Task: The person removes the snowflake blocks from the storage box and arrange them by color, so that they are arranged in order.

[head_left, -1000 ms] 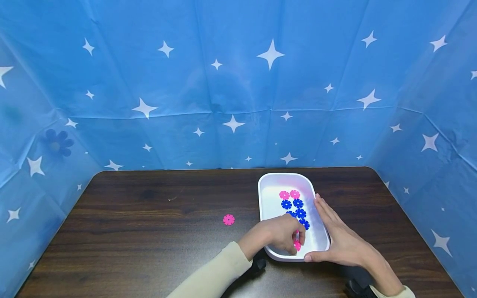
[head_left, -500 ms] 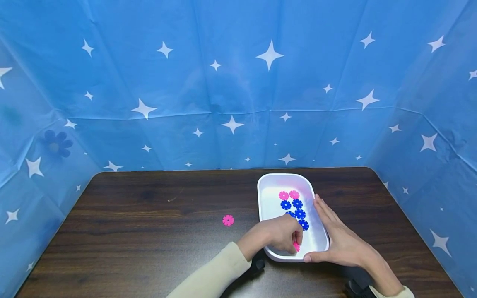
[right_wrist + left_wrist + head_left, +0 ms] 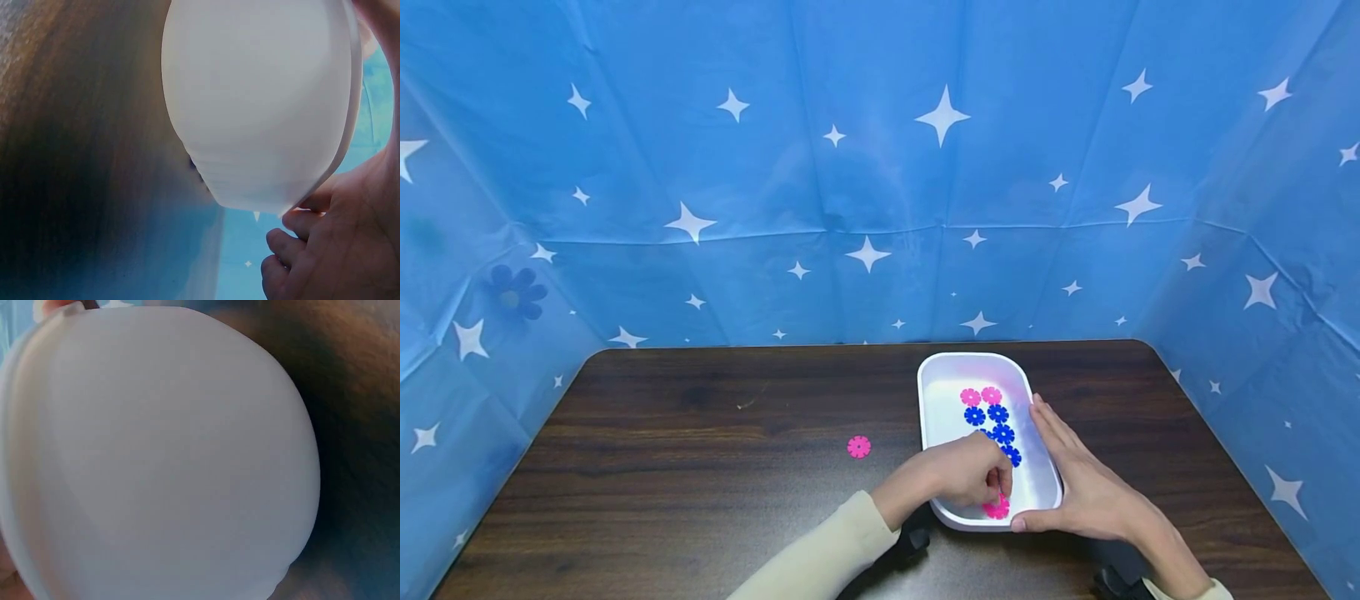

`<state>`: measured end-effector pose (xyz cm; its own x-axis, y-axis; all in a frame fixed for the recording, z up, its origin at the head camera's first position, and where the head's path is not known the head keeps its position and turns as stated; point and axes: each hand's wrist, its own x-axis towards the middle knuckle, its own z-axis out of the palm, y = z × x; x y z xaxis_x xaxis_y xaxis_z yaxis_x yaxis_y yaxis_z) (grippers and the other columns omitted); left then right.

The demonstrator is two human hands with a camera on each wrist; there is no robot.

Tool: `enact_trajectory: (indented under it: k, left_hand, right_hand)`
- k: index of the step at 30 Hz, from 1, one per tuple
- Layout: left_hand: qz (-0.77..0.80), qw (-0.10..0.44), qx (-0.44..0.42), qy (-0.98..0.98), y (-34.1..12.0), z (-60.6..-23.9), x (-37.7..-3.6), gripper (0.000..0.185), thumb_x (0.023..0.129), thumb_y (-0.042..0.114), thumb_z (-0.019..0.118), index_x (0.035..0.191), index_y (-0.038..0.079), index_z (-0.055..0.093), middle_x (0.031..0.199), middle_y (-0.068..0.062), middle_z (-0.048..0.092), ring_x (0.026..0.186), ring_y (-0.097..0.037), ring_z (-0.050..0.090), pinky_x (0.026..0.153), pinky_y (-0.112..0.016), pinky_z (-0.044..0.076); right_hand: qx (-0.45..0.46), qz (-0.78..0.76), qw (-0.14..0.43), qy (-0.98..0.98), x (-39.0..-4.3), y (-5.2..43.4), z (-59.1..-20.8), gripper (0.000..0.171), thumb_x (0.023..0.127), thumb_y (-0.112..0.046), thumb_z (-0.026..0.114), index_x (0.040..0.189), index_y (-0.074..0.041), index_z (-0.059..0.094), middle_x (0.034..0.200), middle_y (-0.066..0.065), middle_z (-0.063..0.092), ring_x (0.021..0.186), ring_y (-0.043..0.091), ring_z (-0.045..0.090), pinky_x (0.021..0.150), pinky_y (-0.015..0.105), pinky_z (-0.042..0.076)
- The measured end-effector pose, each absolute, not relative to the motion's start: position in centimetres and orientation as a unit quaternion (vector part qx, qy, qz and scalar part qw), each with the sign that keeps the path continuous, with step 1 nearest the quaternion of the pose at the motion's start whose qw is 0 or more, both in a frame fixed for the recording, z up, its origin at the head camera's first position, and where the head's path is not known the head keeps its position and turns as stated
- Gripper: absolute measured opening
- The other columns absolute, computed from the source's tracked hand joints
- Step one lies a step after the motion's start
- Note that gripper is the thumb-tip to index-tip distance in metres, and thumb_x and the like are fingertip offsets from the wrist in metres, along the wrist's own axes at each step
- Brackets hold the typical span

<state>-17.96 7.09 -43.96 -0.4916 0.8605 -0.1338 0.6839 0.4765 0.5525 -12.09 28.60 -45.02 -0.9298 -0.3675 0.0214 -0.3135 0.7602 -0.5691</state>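
Nearby, pink disc point(image 3: 859, 447), left hand point(image 3: 968, 471) across tray point(image 3: 942, 400).

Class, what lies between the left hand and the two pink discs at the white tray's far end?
Blue notched discs lie between the left hand and the two pink discs; the head view shows them, some partly hidden by that hand.

Blue sheeting point(image 3: 887, 183), printed with white stars point(image 3: 943, 117), covers the wall facing me and closes in on both sides, crossed by fold creases. A darker blue flower point(image 3: 518, 292) sits low at left. The dark wood-grain table point(image 3: 700, 467) has rounded far corners and catches soft light.
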Motion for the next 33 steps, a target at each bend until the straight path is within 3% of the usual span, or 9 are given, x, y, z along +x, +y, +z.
enact_trajectory:
  k: [12,24,33]
  left_hand:
    - [0.299,0.133,0.466,0.822,5.3,-43.7,-17.3,0.011,0.091,0.001,0.070,0.087,0.010,0.074,0.071,0.009,0.063,0.063,0.005,0.051,0.060,-0.008,0.045]
    - [0.454,0.067,0.375,0.805,1.7,-43.6,-16.6,0.008,0.092,0.005,0.072,0.097,0.010,0.076,0.083,0.002,0.071,0.075,0.003,0.056,0.070,-0.016,0.053]
    - [0.525,0.008,0.299,0.797,-0.7,-43.5,-16.3,0.009,0.091,0.005,0.075,0.096,0.013,0.077,0.087,0.002,0.073,0.076,-0.003,0.062,0.068,-0.021,0.056]
  right_hand:
    - [-0.178,-0.295,0.046,0.938,-12.0,28.5,-45.1,0.137,0.068,-0.060,0.089,0.166,-0.017,0.003,0.174,0.013,0.002,0.155,0.049,0.014,0.109,0.076,0.032]
    - [-0.171,-0.289,0.051,0.941,-12.1,28.5,-45.0,0.139,0.066,-0.063,0.089,0.166,-0.017,0.004,0.174,0.013,0.003,0.156,0.047,0.013,0.111,0.074,0.032]
    - [-0.162,-0.285,0.053,0.943,-12.0,28.4,-45.0,0.139,0.065,-0.065,0.087,0.166,-0.022,0.001,0.175,0.008,0.000,0.157,0.046,0.011,0.110,0.072,0.033]
